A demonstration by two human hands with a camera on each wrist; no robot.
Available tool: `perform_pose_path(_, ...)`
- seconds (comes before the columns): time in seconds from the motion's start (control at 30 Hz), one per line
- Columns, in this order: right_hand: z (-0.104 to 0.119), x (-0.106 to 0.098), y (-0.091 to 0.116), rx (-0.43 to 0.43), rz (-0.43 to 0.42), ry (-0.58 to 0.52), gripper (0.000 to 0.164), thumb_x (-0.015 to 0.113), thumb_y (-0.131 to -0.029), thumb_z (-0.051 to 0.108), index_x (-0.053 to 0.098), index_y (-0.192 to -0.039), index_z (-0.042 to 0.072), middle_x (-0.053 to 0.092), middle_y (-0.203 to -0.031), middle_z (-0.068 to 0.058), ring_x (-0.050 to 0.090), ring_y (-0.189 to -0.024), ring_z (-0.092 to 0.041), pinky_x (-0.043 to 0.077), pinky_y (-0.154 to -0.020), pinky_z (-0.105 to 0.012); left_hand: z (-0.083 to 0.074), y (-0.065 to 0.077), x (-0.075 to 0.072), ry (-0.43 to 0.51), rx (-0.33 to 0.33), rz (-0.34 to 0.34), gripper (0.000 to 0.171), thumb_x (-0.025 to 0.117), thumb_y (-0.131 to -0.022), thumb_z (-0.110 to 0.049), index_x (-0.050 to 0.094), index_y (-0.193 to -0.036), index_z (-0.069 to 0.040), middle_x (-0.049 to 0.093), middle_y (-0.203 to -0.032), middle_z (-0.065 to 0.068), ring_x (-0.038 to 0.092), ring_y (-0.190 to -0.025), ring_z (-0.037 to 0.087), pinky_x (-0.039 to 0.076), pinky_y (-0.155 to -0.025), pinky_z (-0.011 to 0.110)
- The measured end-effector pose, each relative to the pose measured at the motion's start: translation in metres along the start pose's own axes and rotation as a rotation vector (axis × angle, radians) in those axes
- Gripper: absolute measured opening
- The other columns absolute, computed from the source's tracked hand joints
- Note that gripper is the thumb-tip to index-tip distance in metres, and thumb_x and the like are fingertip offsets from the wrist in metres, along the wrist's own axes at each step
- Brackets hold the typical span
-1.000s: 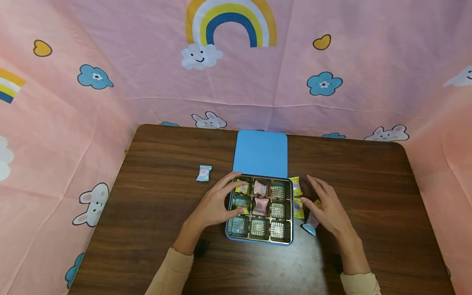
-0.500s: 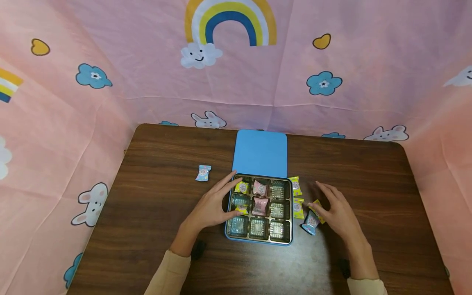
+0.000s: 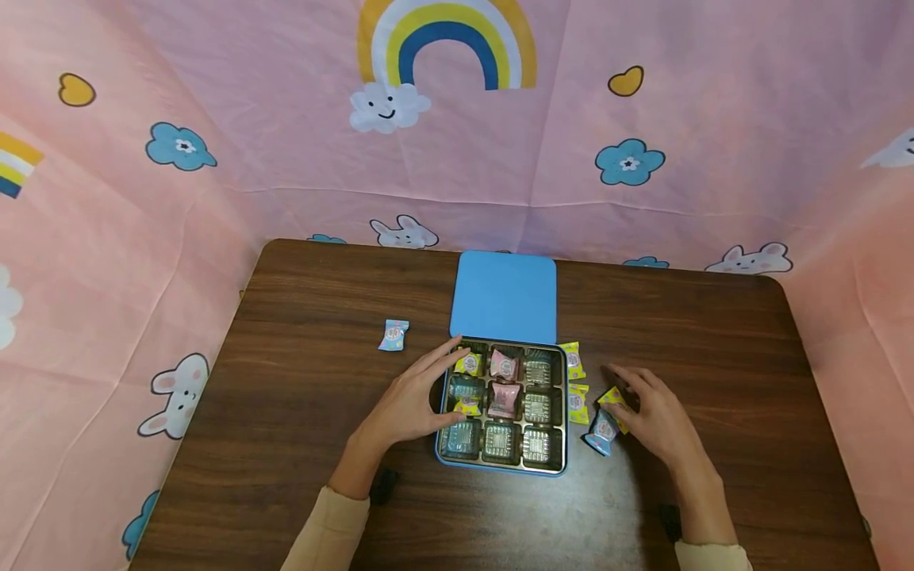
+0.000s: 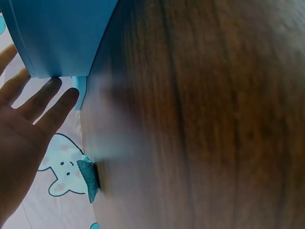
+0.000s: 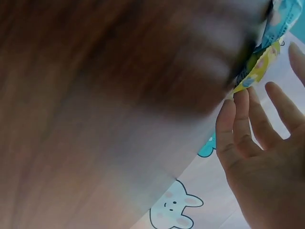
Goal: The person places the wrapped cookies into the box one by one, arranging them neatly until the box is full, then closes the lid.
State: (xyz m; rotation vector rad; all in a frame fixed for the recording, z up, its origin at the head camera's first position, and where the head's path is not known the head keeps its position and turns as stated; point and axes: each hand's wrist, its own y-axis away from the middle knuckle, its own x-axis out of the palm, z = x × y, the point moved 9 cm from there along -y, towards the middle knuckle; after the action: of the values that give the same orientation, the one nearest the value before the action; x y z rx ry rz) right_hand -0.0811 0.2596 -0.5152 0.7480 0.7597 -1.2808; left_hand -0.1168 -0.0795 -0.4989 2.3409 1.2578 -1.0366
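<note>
A blue tin (image 3: 501, 469) with a nine-part tray sits in the middle of the table. Its left column holds a yellow candy (image 3: 468, 364) at the back and another yellow candy (image 3: 467, 408) in the middle; two pink candies (image 3: 505, 401) lie in the central column. My left hand (image 3: 407, 404) rests at the tin's left side, fingers and thumb extended over its rim. In the left wrist view its fingertips meet the tin wall (image 4: 57, 43). My right hand (image 3: 660, 420) reaches a yellow candy (image 3: 612, 396) beside a blue candy (image 3: 603, 434), fingers spread behind it, thumb overlapping it.
A flat blue lid (image 3: 505, 297) lies behind the tin. Two yellow candies (image 3: 577, 405) lie along the tin's right side, and a blue candy (image 3: 393, 335) lies to its left. A pink printed cloth (image 3: 471, 166) hangs behind the table (image 3: 314, 341).
My right hand has drawn right, away from the tin, then its fingers have come down and closer around the yellow candy. My left hand stays at the tin with barely any movement.
</note>
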Motion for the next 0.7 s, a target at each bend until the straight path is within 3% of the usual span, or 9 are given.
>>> perform_pose_path(0.43, -0.001, 0.0006, 0.0024, 0.004, -0.001, 0.008, 0.059, 0.077, -0.084, 0.007, 0.056, -0.14, 0.009, 0.056, -0.122, -0.013, 0.063, -0.096, -0.032, 0.054, -0.074, -0.051, -0.0007, -0.0005, 0.0021, 0.005, 0.018, -0.008, 0.097, 0.09, -0.073, -0.036, 0.039, -0.154, -0.021, 0.021, -0.164, 0.0, 0.03, -0.146, 0.027, 0.052, -0.09, 0.052)
perform_pose_path(0.7, -0.0004, 0.0, 0.0011, 0.015, 0.003, 0.01, 0.057, 0.076, -0.085, 0.006, 0.057, -0.138, 0.008, 0.058, -0.119, -0.013, 0.064, -0.094, -0.031, 0.054, -0.072, -0.05, 0.0005, 0.0009, 0.0022, 0.016, 0.01, -0.01, 0.098, 0.09, -0.072, -0.038, 0.039, -0.154, -0.02, 0.02, -0.165, -0.002, 0.031, -0.145, 0.029, 0.052, -0.089, 0.052)
